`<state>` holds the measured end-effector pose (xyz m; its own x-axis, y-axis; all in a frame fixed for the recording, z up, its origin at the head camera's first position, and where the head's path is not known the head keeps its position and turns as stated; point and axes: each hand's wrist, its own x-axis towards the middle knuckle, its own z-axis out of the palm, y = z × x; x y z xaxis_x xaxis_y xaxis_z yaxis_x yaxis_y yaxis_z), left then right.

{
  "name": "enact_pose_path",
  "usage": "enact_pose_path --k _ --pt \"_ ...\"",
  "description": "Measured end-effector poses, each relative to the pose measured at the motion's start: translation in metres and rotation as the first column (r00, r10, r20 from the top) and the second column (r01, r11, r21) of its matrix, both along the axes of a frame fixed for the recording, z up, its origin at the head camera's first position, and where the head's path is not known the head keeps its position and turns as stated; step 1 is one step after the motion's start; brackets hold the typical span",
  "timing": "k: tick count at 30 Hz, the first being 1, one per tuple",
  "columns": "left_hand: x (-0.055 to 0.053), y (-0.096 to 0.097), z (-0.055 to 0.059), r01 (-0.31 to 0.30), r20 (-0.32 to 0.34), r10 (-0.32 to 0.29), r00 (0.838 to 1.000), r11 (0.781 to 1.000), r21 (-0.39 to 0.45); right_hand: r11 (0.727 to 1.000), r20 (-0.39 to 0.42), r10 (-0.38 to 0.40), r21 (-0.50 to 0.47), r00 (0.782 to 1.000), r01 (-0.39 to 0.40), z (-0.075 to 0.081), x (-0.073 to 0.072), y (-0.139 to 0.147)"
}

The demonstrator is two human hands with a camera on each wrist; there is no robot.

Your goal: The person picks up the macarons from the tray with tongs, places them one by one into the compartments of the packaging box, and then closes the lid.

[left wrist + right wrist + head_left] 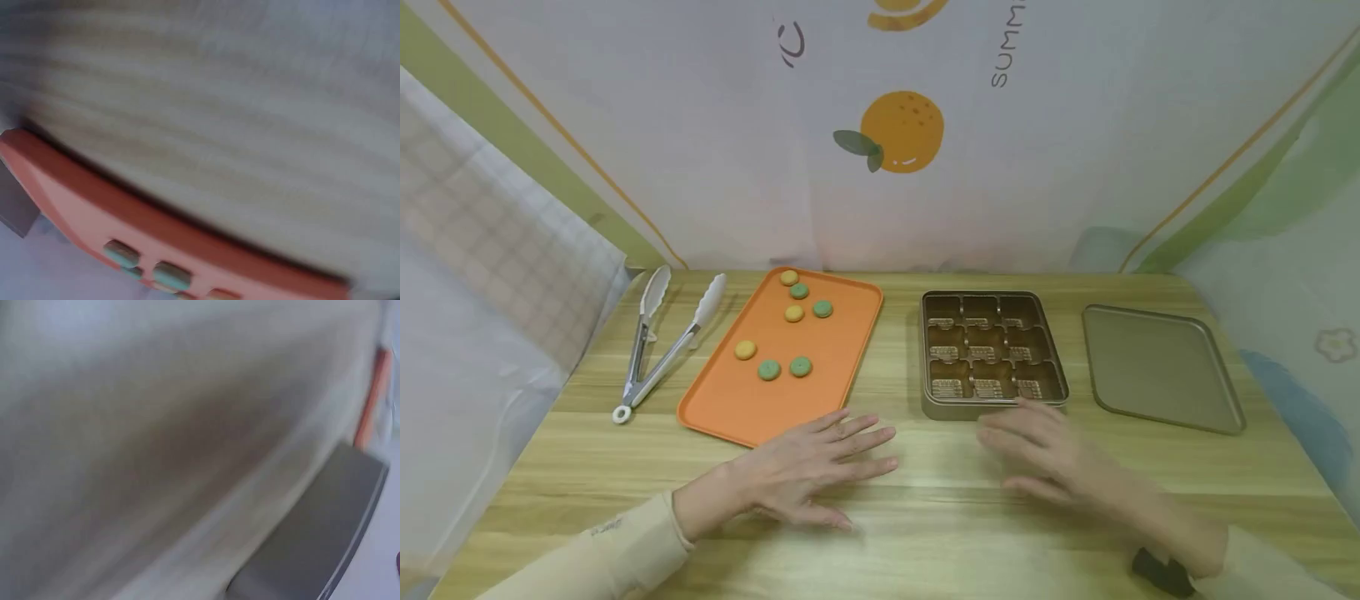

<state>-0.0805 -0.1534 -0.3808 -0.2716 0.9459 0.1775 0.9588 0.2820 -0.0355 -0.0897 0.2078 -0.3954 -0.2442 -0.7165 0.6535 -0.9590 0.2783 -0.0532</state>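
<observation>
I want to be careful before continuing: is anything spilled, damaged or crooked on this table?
Nothing looks spilled or damaged. The orange tray and the flat olive tray look a little askew: they lie slanted on the table, while the compartment tin stands straighter.

Light and picture quality

Head view: bright, diffuse light; pale glare on desk; soft shadow by left hand; right hand motion-blurred. Wrist views: dimmer, desk smeared by blur; orange tray bowed in left.
</observation>
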Motion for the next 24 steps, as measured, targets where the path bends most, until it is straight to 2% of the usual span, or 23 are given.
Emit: enact_pose_path --k 2,3,5,6,8,10,12,13,14,15,16,18,21,23,24 --pt "0.0 -0.004 -0.001 -0.054 0.015 0.053 0.998 0.997 0.048 0.98 0.061 -0.119 -0.151 0.991 0.127 0.003 -0.012 0.007" --pt "0.0 -0.007 -0.001 -0.089 0.025 0.088 0.996 0.993 0.079 0.957 0.119 -0.188 -0.201 0.975 0.209 0.005 -0.018 0.012" --pt "-0.001 -0.013 -0.001 -0.172 0.062 0.164 0.985 0.97 0.17 0.892 0.272 -0.302 -0.256 0.914 0.371 0.008 -0.03 0.021" --pt "-0.002 -0.017 -0.002 -0.218 0.077 0.206 0.976 0.95 0.225 0.856 0.359 -0.353 -0.248 0.864 0.453 0.009 -0.035 0.026" --pt "-0.003 -0.026 -0.003 -0.316 0.133 0.288 0.948 0.888 0.334 0.794 0.52 -0.419 -0.188 0.745 0.578 0.011 -0.045 0.034" --pt "-0.005 -0.035 -0.003 -0.407 0.195 0.358 0.913 0.805 0.431 0.754 0.629 -0.45 -0.112 0.634 0.647 0.013 -0.054 0.039" --pt "-0.006 -0.046 -0.003 -0.504 0.265 0.43 0.863 0.709 0.492 0.733 0.683 -0.475 -0.041 0.555 0.679 0.013 -0.062 0.042" --pt "-0.007 -0.052 -0.003 -0.551 0.305 0.46 0.834 0.66 0.511 0.728 0.694 -0.488 -0.012 0.53 0.685 0.013 -0.065 0.043" --pt "-0.009 -0.058 -0.002 -0.602 0.356 0.487 0.797 0.606 0.52 0.727 0.699 -0.496 0.01 0.515 0.686 0.013 -0.068 0.043" --pt "-0.01 -0.065 -0.001 -0.659 0.409 0.519 0.751 0.547 0.516 0.724 0.699 -0.51 0.035 0.501 0.689 0.013 -0.07 0.043" --pt "-0.011 -0.073 0.0 -0.717 0.463 0.55 0.695 0.483 0.503 0.725 0.703 -0.516 0.054 0.489 0.687 0.013 -0.072 0.043" --pt "-0.015 -0.091 0.003 -0.818 0.562 0.6 0.57 0.349 0.457 0.727 0.712 -0.519 0.078 0.472 0.682 0.011 -0.076 0.043" --pt "-0.021 -0.118 0.008 -0.93 0.699 0.623 0.351 0.145 0.338 0.731 0.719 -0.522 0.1 0.459 0.675 0.009 -0.081 0.042" --pt "-0.026 -0.136 0.01 -0.964 0.748 0.625 0.225 0.031 0.265 0.731 0.723 -0.522 0.105 0.453 0.674 0.008 -0.085 0.042" --pt "-0.027 -0.144 0.011 -0.973 0.772 0.613 0.17 -0.019 0.23 0.729 0.721 -0.526 0.107 0.452 0.676 0.007 -0.087 0.041"
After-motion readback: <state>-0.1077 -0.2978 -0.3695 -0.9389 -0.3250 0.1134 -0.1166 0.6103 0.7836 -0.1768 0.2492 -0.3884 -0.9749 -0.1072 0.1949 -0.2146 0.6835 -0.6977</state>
